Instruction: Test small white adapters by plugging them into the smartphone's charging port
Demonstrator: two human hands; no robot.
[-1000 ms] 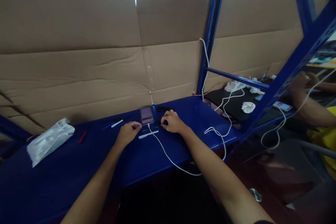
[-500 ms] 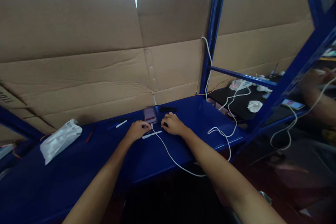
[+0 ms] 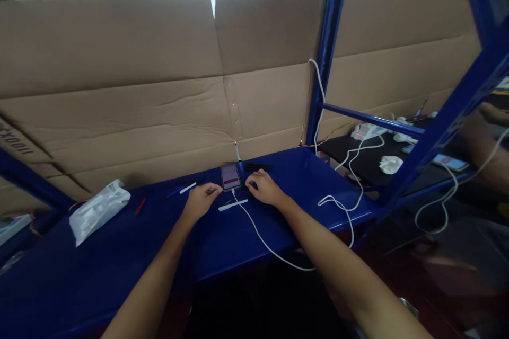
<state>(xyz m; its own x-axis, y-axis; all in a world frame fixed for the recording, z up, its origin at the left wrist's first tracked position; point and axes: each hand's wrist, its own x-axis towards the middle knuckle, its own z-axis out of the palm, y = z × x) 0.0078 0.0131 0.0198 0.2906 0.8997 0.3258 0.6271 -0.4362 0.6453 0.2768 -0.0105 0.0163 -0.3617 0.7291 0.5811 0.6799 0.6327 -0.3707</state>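
The phone (image 3: 230, 177) is set on the blue table (image 3: 304, 183), with the white cable (image 3: 256, 231) led to its six-o'clock edge across a white stick (image 3: 227, 206). The left hand (image 3: 202, 197) is held near the phone at eight o'clock, the right hand (image 3: 265, 188) at four o'clock; the fingers of both are curled, but whether their tips are clamped on anything cannot be told.
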